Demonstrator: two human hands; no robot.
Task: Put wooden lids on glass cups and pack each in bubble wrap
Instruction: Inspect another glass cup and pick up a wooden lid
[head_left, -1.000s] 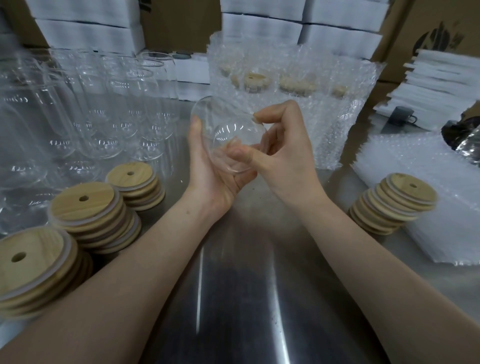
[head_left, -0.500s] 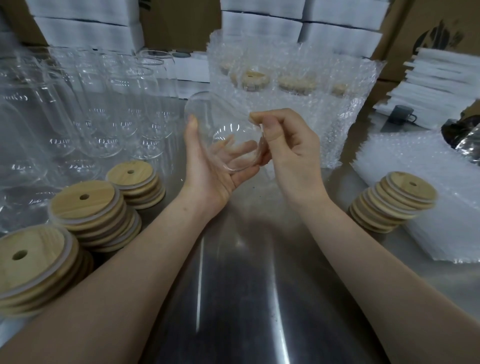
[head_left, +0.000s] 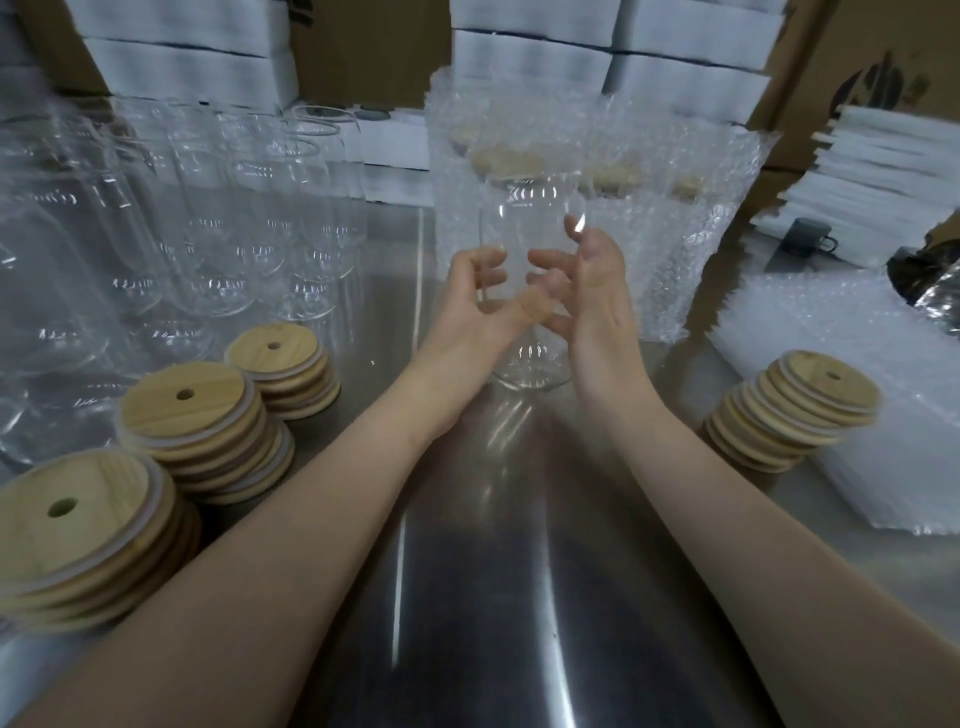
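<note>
A clear glass cup (head_left: 523, 223) stands upright over the steel table (head_left: 467, 597), its base low between my wrists. My left hand (head_left: 475, 306) grips its left side with curled fingers. From the right, my right hand (head_left: 597, 306) wraps round it, thumb raised along the wall. Wooden lids with a straw hole sit in three stacks at the left (head_left: 62, 525) (head_left: 192, 410) (head_left: 280, 358) and one leaning stack at the right (head_left: 800, 410). A pile of bubble wrap (head_left: 852, 332) lies at the right.
Several empty glass cups (head_left: 234, 223) crowd the left back of the table. Lidded cups wrapped in bubble wrap (head_left: 660, 208) stand right behind my hands. White boxes (head_left: 182, 67) and cardboard line the back. A dark mug (head_left: 805, 241) sits at the far right.
The cup lay tilted in my left palm with its mouth toward me; now it is upright and lower. My right hand has shifted from the rim to the cup's right side.
</note>
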